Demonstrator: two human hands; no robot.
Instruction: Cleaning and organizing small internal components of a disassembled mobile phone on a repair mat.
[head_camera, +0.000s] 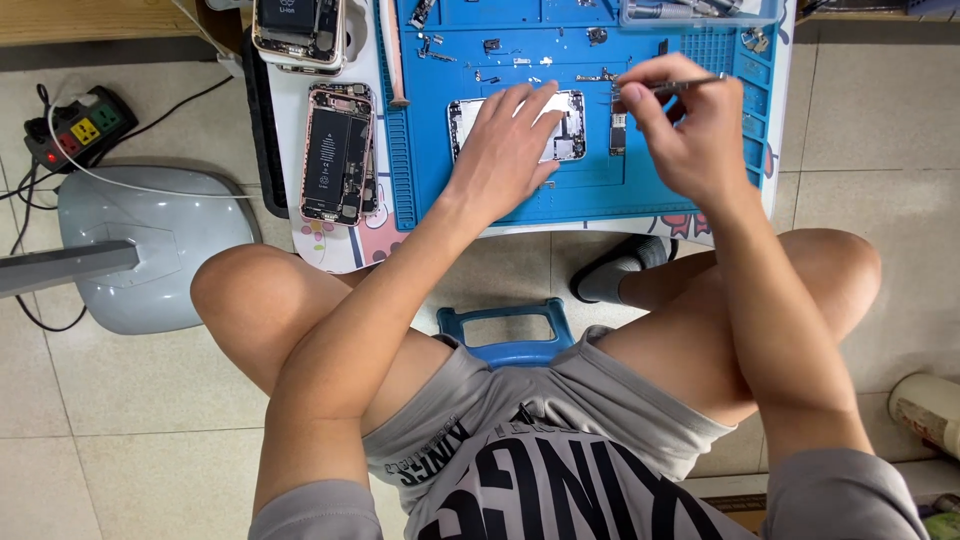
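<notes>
the left hand (505, 150) lay flat with fingers spread, pressing down on an opened silver phone shell (568, 128) in the middle of a blue repair mat (600, 195). the right hand (685, 130) was closed in a pinch around thin metal tweezers (690, 86), held nearly level just right of the shell, above a small circuit board (618, 133) lying beside it on the mat. tiny screws and metal parts (520, 62) were scattered along the far part of the mat. left of the mat, on the white tabletop (335, 245), lay an opened phone (340, 152) showing its black battery, with a second opened phone (298, 30) farther away. a pink-handled tool (392, 55) lay along the mat's left edge. the person sat with bare knees apart, in grey shorts, on a blue stool (505, 335). on the tiled floor at left stood a grey lamp base (150, 245) and a black power strip (80, 125).
</notes>
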